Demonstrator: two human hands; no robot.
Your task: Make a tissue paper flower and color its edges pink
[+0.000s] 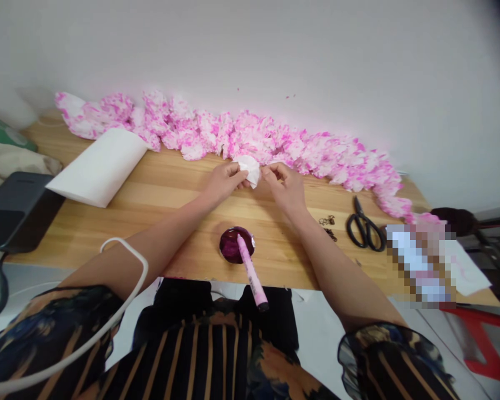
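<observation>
Pinched in my left hand (227, 182) is a small gathered piece of white tissue paper (249, 170), fanned out with a ruffled edge. My right hand (285, 188) is closed in a pinch at the right edge of that tissue paper; its fingertips partly hide the contact. Right behind both hands runs a long row of crumpled pink-and-white tissue paper flowers (250, 133). Nearer to me, between my forearms, stands a small round dish of dark magenta liquid (229, 247). A pink marker with a black end (253, 275) leans in it, jutting over the table's front edge.
A stack of white paper (102, 166) lies left, beside a dark grey box-shaped device (20, 208). Black-handled scissors (364, 228) and small dark wire pieces (328, 226) lie right of my forearm. A white cable (129, 300) crosses my left arm. The wooden table (183, 222) backs onto a wall.
</observation>
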